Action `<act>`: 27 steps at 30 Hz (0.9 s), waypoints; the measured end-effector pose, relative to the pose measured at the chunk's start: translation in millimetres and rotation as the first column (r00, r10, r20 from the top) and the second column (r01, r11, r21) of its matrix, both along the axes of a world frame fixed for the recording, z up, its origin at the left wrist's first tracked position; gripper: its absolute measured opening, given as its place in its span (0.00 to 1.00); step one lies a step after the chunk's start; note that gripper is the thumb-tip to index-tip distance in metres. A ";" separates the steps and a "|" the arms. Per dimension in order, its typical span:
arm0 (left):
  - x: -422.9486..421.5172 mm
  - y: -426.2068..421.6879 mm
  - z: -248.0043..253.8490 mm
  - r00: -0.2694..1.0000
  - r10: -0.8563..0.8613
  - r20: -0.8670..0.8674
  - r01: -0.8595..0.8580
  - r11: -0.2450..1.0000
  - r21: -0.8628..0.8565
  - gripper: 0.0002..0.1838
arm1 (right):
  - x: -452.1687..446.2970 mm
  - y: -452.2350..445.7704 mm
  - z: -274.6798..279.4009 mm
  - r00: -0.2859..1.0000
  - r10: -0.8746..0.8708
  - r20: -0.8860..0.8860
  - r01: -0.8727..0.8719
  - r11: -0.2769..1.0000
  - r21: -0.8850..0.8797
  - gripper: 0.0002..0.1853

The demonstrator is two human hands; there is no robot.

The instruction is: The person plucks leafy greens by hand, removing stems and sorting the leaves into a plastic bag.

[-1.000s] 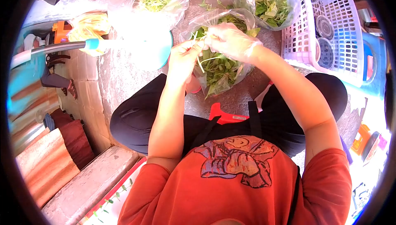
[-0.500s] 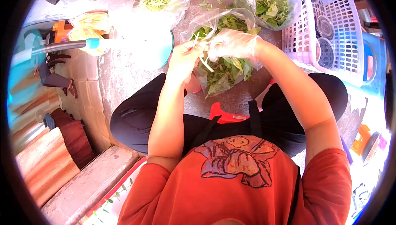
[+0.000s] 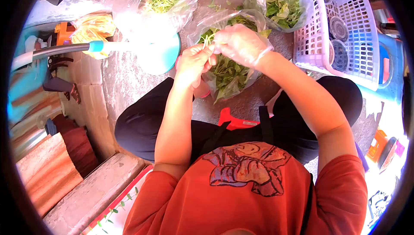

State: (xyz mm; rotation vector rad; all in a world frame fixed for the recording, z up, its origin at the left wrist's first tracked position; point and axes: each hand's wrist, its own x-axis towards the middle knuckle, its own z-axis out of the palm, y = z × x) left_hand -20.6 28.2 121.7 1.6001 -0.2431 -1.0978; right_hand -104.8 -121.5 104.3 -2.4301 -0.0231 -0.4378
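Note:
My left hand (image 3: 193,64) is closed, pinching thin pale green stems (image 3: 208,37) that stick up past its fingertips. Touching it at the fingertips is my right hand (image 3: 240,44), in a clear plastic glove, its fingers drawn together; what they grip is too small to tell. Both hands are over an open plastic bag of green leaves (image 3: 230,78) on the ground between my legs. Another bag of leaves (image 3: 282,2) lies beyond it to the right. At the upper left a clear bag holds cut stems (image 3: 161,1).
A white perforated basket (image 3: 312,30) with round lids inside stands at the right, beside a blue container (image 3: 390,69). A round teal-edged object (image 3: 172,54) is left of my hands, in glare. Something red (image 3: 235,121) lies between my legs.
My right hand has shifted up and slightly left over the bag, back against the left fingertips. The pale stem that hung below the hands half a second ago no longer shows there.

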 end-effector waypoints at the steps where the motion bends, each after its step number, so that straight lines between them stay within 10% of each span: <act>1: -0.4 -2.2 -2.2 0.999 0.023 0.027 -0.022 1.000 -0.015 0.11 | -0.2 3.1 0.1 0.999 -0.029 0.019 0.030 0.998 -0.050 0.09; 9: -3.3 -1.5 2.0 0.987 0.153 0.041 -0.144 0.975 -0.169 0.12 | 9.9 -38.2 -9.2 0.908 -0.409 0.096 0.370 0.887 0.275 0.05; 14: 0.5 -0.6 3.7 0.972 0.221 -0.082 -0.235 0.936 -0.264 0.14 | -9.8 -162.3 13.1 0.719 -0.676 -0.161 0.576 0.710 -0.405 0.17; 17: -0.3 -2.3 -3.2 0.969 0.182 -0.164 -0.222 0.938 -0.267 0.15 | -4.4 -246.9 -60.3 0.596 -0.666 -0.449 0.796 0.561 0.226 0.27; 23: 10.7 2.0 -3.4 0.936 0.258 -0.238 -0.315 0.916 -0.247 0.14 | 8.9 -264.3 -62.3 0.561 -0.429 -0.708 0.802 0.068 0.594 0.37; 27: 49.1 -5.9 1.3 0.873 0.436 -0.218 -0.481 0.845 -0.233 0.13 | 6.7 -263.9 -9.6 0.597 -0.364 -0.715 0.802 0.261 0.537 0.35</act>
